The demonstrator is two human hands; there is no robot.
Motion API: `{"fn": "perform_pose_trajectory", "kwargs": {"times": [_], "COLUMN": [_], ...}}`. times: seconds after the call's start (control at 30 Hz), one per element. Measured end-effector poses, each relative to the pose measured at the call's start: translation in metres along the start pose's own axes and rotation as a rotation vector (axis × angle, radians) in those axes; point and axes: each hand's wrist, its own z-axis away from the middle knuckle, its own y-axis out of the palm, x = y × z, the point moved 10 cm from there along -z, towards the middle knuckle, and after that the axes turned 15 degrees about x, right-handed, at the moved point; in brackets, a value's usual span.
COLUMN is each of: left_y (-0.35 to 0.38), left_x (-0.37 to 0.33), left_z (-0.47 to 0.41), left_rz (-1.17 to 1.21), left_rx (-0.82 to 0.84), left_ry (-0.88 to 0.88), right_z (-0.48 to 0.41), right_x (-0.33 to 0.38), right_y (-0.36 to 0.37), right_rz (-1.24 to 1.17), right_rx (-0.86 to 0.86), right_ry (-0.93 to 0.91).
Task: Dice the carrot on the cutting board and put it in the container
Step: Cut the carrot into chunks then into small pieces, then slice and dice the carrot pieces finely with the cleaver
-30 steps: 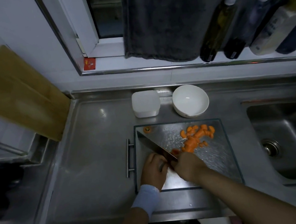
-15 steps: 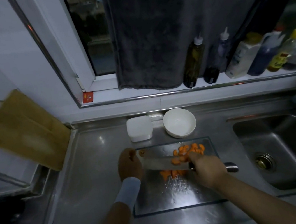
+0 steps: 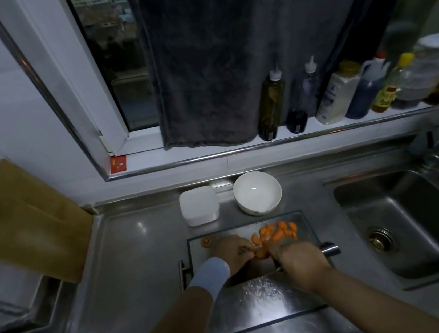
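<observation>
Orange carrot pieces point(image 3: 276, 233) lie in a heap at the far right of the glass cutting board point(image 3: 271, 296). A carrot end point(image 3: 205, 242) lies alone at its far left corner. My right hand point(image 3: 297, 256) grips the knife, whose steel handle end point(image 3: 329, 249) sticks out to the right; the blade is mostly hidden under my hands. My left hand point(image 3: 233, 251), with a white wristband, rests with curled fingers on carrot pieces beside the blade. A white lidded container point(image 3: 199, 206) and a white bowl point(image 3: 257, 192) stand just behind the board.
A steel sink point(image 3: 404, 225) lies to the right of the board. A wooden board point(image 3: 22, 223) leans against the wall at the left. Bottles point(image 3: 271, 103) line the window ledge, and a dark towel point(image 3: 213, 63) hangs above them.
The camera tilted up, so the window and ledge fill more of the view. The knife went from angled across the board to lying under both hands, which came together near the carrot heap.
</observation>
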Motion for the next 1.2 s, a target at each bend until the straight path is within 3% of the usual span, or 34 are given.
{"fn": "perform_pose_trajectory", "kwargs": {"times": [0.1,0.2,0.33,0.5,0.77,0.93,1.0,1.1,1.2], "left_y": [-0.008,-0.002,0.002,-0.004,-0.008,-0.015,-0.023,-0.047,-0.049], "left_x": [-0.020,-0.036,0.005,0.048,0.070,0.051,0.051,0.067,0.053], "left_z": [-0.001,-0.005,-0.012,-0.001,-0.001,0.000,0.000,0.015,0.019], "left_rz": [0.044,-0.053,-0.016,0.302,0.186,0.160,0.233,0.550,0.488], "left_rx": [-0.034,0.058,0.121,0.152,0.215,0.192,0.098,-0.238,-0.335], "left_ry": [0.061,0.125,0.045,-0.037,-0.162,-0.131,-0.176,-0.288,-0.321], "right_z": [0.001,-0.004,-0.003,0.003,0.010,0.007,0.009,0.020,0.034], "right_x": [0.006,0.004,-0.001,-0.008,-0.019,-0.041,-0.058,-0.092,-0.130], "right_y": [0.002,0.003,0.007,-0.002,-0.005,0.007,0.016,0.033,0.054], "right_rz": [0.053,0.019,-0.040,-0.067,-0.111,-0.142,-0.251,-0.528,-0.772], "right_rx": [0.058,0.084,0.142,0.135,0.125,0.146,0.177,0.148,0.026], "right_ry": [0.005,0.042,0.093,0.134,0.113,0.108,0.153,0.261,0.397]}}
